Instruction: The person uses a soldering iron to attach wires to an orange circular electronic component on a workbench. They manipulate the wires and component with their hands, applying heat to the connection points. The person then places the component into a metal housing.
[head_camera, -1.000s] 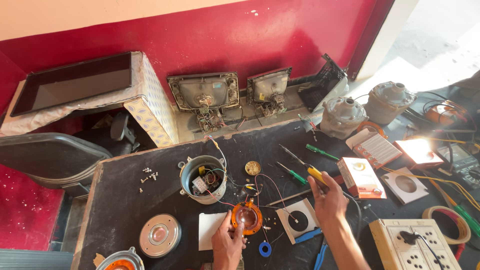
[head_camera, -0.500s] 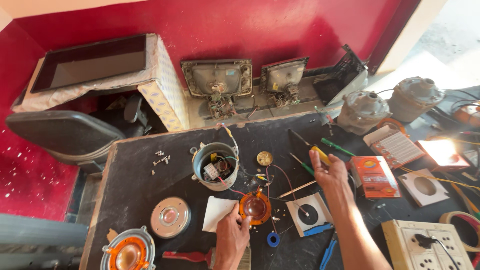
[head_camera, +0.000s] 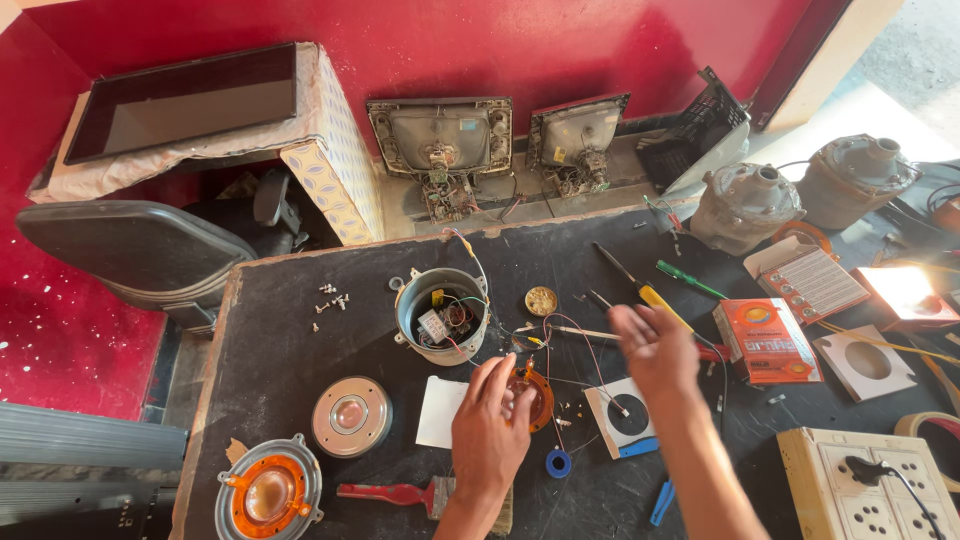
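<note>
My left hand (head_camera: 490, 425) is curled over a small orange round part (head_camera: 541, 400) with thin wires on the black table (head_camera: 280, 350), gripping it from the near side. My right hand (head_camera: 652, 345) hovers just right of it, blurred, with its fingers apart and nothing in them. A yellow-handled screwdriver (head_camera: 655, 298) lies just beyond its fingertips. Wires run from the orange part to a grey metal can (head_camera: 442, 315) holding small components. A white square plate with a black hole (head_camera: 625, 420) lies below my right hand.
On the table: a silver disc (head_camera: 350, 415), an orange-and-grey round part (head_camera: 268, 495), a red-handled brush (head_camera: 390, 492), a blue tape roll (head_camera: 558, 462), an orange box (head_camera: 765, 340), a green screwdriver (head_camera: 690, 280), a white switchboard (head_camera: 870, 485). Two grey motors (head_camera: 745, 205) stand at back right.
My right hand has let go of the yellow-handled screwdriver and drawn back toward me, open. My left hand has closed further over the orange part. The view has shifted slightly.
</note>
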